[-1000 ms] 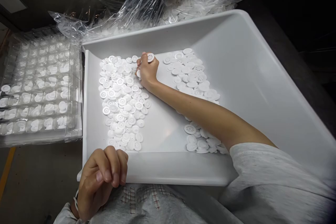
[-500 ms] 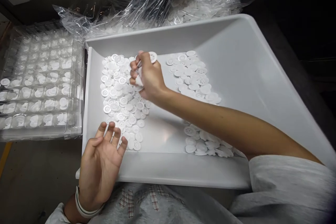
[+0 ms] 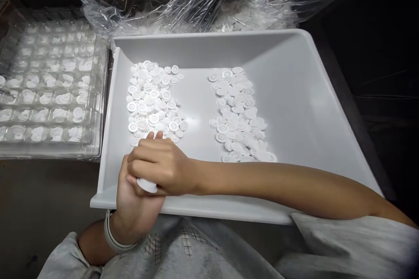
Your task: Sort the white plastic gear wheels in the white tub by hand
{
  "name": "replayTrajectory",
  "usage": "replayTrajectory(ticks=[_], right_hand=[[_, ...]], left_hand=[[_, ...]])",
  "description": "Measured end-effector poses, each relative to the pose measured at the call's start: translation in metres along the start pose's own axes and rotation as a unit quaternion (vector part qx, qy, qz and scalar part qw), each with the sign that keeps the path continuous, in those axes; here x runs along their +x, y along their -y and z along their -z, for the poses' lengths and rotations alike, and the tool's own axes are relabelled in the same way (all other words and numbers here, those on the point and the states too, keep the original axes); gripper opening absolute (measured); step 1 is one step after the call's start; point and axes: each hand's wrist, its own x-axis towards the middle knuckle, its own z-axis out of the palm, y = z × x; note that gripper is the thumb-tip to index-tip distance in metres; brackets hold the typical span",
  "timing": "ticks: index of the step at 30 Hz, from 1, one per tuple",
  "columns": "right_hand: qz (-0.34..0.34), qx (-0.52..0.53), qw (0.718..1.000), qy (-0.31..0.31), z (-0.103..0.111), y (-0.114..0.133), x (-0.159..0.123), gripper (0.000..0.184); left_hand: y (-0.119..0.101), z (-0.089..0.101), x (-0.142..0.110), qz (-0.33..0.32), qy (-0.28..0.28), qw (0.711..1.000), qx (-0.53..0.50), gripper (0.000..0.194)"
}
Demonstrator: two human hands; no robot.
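My right hand [image 3: 160, 163] is closed over my left palm, and a white plastic disc [image 3: 147, 185] shows at its thumb side. Whatever else lies inside that fist is hidden. Beneath it my left hand [image 3: 137, 209] is turned palm up, with two fingertips reaching out past the right knuckles; its palm is mostly covered. Both hands are at the near left edge of a grey tray [image 3: 284, 74]. Inside the tray, a pile of small white discs [image 3: 152, 100], some with spoke-like holes, lies just beyond my hands. A second pile of discs [image 3: 238, 113] lies further right.
Left of the tray stand stacked clear plastic trays [image 3: 49, 83], their pockets holding white parts. Behind the tray's far wall lies a clear plastic bag [image 3: 262, 8] with more white pieces. My right forearm crosses the tray's near side.
My right hand, holding discs, has come down and left from above the left pile onto my left palm. My left hand has moved slightly right. The camera view has shifted a little.
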Motion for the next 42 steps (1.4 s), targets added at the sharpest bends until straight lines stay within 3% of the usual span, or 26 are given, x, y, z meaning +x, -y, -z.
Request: replayTrajectory(ticks=[5,10,15,20,23,26,28,32,39,42], right_hand=[[0.005,-0.029,0.999,0.03,0.001,0.005,-0.007,0.016],[-0.005,0.0,0.999,0.041,0.001,0.009,-0.008,0.023],[-0.026,0.055,0.998,0.031,0.005,0.007,-0.008,0.03],[-0.085,0.138,0.986,0.047,0.024,0.003,-0.001,0.047],[-0.108,0.05,0.987,0.104,0.047,0.001,0.006,0.047],[-0.18,-0.018,0.96,0.214,0.068,0.0,0.006,0.033],[-0.237,0.0,0.941,0.242,0.076,0.0,0.003,0.029],[-0.291,0.056,0.928,0.224,0.079,0.0,-0.002,0.026],[-0.351,0.152,0.899,0.212,0.074,0.001,0.005,0.024],[-0.323,0.12,0.916,0.204,0.077,0.002,0.005,0.023]], left_hand=[[-0.001,-0.002,0.002,0.011,0.01,0.999,-0.039,0.046],[-0.003,0.001,0.003,-0.008,0.01,0.996,-0.085,0.042],[-0.008,-0.001,0.002,0.021,0.022,0.992,-0.123,0.039],[-0.012,-0.005,0.001,0.013,0.039,0.988,-0.151,0.039],[-0.011,-0.003,0.0,0.009,0.06,0.988,-0.145,0.033],[-0.009,-0.004,0.0,0.022,0.079,0.988,-0.13,0.03],[-0.008,-0.005,-0.001,0.04,0.083,0.989,-0.118,0.03],[-0.005,-0.007,-0.002,0.065,0.099,0.989,-0.085,0.037],[-0.003,-0.005,-0.001,0.067,0.182,0.98,-0.034,0.049],[-0.004,-0.004,-0.001,0.073,0.179,0.981,-0.021,0.049]])
